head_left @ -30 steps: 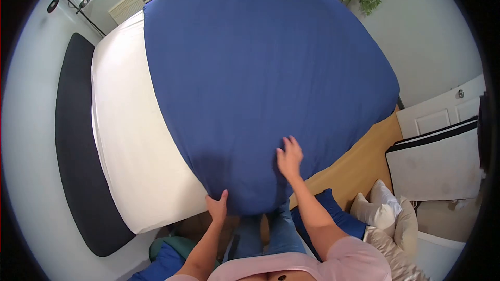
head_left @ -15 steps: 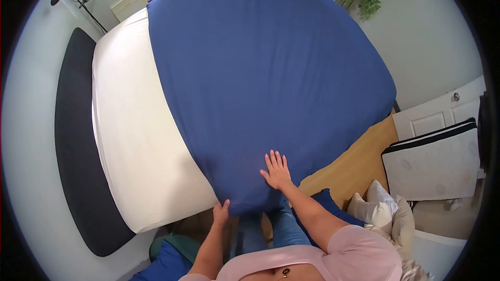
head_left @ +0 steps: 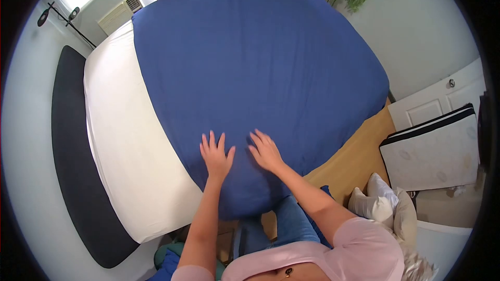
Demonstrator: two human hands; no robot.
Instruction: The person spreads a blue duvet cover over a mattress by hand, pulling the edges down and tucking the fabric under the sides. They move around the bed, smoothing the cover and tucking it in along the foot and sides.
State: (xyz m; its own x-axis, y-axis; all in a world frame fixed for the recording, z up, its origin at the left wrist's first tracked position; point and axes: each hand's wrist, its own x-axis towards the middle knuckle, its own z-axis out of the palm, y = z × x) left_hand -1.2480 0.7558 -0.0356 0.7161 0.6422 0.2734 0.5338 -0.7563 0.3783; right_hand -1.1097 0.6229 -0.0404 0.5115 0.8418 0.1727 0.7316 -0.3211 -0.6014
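A dark blue sheet (head_left: 250, 67) covers most of the bed, hanging over its near side and far right corner. Toward the headboard, a strip of white fitted sheet (head_left: 135, 140) shows. My left hand (head_left: 216, 157) is over the blue sheet near its left edge, fingers spread and pointing away from me. To its right, my right hand (head_left: 264, 151) is also over the blue sheet, palm down with fingers stretched out. Neither hand holds anything. Shallow creases run lengthwise through the blue fabric.
A dark headboard (head_left: 78, 156) stands along the left wall. On the right, a folded foam pad (head_left: 429, 151) leans near a white door (head_left: 442, 93). Cream pillows (head_left: 372, 205) lie on the floor below it. Blue and green fabric (head_left: 169, 263) is heaped at my lower left.
My left hand has let go of the blue sheet's near edge and moved up onto its top, opening out. My right hand has slid slightly left and away from me.
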